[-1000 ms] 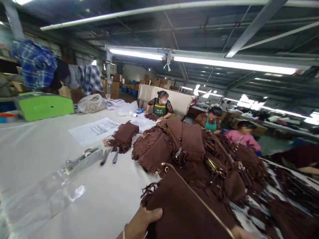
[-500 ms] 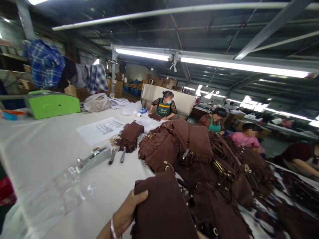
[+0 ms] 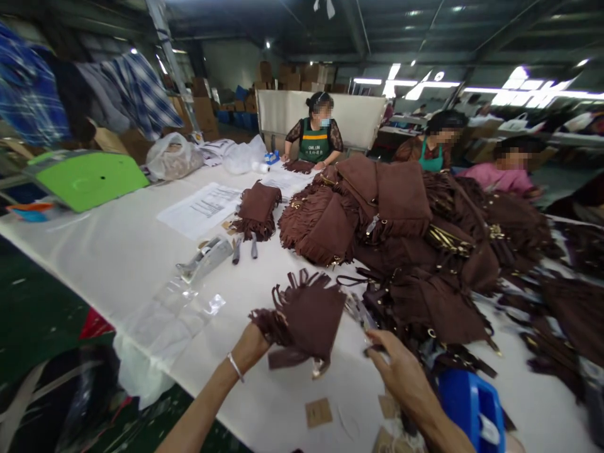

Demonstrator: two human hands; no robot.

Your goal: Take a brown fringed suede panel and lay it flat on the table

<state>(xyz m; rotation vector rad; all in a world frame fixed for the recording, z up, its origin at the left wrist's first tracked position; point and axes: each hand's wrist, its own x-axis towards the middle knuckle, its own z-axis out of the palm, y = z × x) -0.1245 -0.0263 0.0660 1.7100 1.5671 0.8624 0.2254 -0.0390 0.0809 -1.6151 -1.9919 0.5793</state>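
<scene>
Brown-fringed, a bag (image 3: 315, 314) was gripped in the left hand (image 3: 257, 341); what the right hand (image 3: 395, 362) held could not be told; "OML…" was printed on a far green apron (image 3: 313, 150).

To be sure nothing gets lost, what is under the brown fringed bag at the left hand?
White table shows around the brown fringed bag. The left hand is at its fringe, fingers hidden. Anything directly beneath the bag is covered.

The pale worktop (image 3: 117, 251) before us bore a heap of brown fringed bags (image 3: 403, 192), printed sheets (image 3: 202, 207), a tape dispenser (image 3: 210, 257) and a green casing (image 3: 92, 181).
</scene>
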